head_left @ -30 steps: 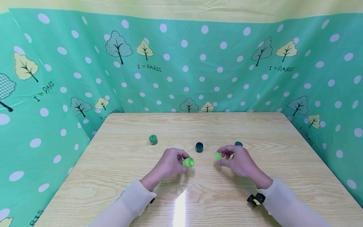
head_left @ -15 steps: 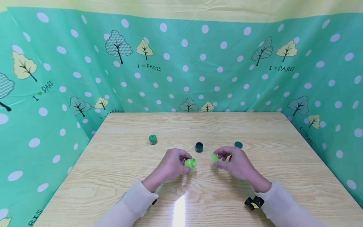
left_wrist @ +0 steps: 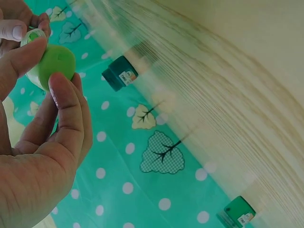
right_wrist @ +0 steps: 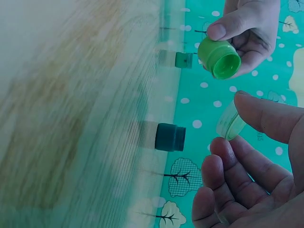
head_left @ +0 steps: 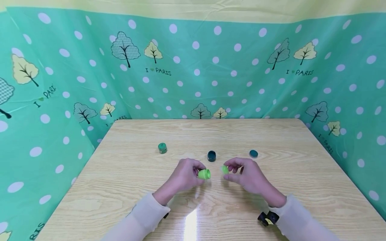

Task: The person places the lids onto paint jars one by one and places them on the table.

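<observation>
My left hand (head_left: 188,175) grips a small light-green jar (head_left: 204,174) above the table, tipped so its uncovered mouth faces right. In the right wrist view the mouth of this jar (right_wrist: 221,61) shows its green inside. Between thumb and fingertips, my right hand (head_left: 247,174) pinches a translucent, green-tinged lid (head_left: 224,169), a short gap from the jar. The same lid (right_wrist: 231,122) stands on edge in the right wrist view. Just beyond the hands, a dark teal jar (head_left: 211,156) sits uncovered, and its dark teal lid (head_left: 253,153) lies flat farther right.
A green lidded jar (head_left: 162,148) stands at the back left of the wooden table (head_left: 135,132). Behind the table hangs a polka-dot teal curtain (head_left: 193,70), which also runs along both sides. A black wrist camera (head_left: 267,218) is on the right wrist.
My right hand has moved left with the lid, and my left hand slightly right with the jar, so the gap has narrowed. The teal lid on the table is now fully uncovered by my hand.
</observation>
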### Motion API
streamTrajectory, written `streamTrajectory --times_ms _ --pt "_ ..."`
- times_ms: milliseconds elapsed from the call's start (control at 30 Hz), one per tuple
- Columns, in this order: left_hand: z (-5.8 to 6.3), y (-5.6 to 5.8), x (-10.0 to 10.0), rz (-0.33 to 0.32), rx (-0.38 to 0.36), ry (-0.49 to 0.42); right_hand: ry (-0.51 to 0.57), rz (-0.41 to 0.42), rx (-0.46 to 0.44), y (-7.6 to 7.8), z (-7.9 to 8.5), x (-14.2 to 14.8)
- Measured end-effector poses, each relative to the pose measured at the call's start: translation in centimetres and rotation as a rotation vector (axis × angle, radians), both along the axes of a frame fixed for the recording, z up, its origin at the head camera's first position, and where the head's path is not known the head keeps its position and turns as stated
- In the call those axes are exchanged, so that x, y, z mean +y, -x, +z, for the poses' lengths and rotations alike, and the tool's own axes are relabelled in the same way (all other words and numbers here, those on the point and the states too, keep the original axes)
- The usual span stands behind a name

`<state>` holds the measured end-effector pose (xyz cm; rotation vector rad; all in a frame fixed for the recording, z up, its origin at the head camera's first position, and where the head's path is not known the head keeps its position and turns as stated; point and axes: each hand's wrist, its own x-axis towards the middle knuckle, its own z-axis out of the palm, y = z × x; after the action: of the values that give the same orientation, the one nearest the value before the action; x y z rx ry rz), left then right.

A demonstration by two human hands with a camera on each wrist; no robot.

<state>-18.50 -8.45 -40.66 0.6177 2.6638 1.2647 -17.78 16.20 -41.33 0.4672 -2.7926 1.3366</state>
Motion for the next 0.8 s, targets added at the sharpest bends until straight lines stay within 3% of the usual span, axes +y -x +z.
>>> streamTrajectory --times_ms 800 --pt "-0.2 -0.2 0.6 -0.013 0.001 -0.028 0.045 0.051 0.001 -0.4 0.2 -1.6"
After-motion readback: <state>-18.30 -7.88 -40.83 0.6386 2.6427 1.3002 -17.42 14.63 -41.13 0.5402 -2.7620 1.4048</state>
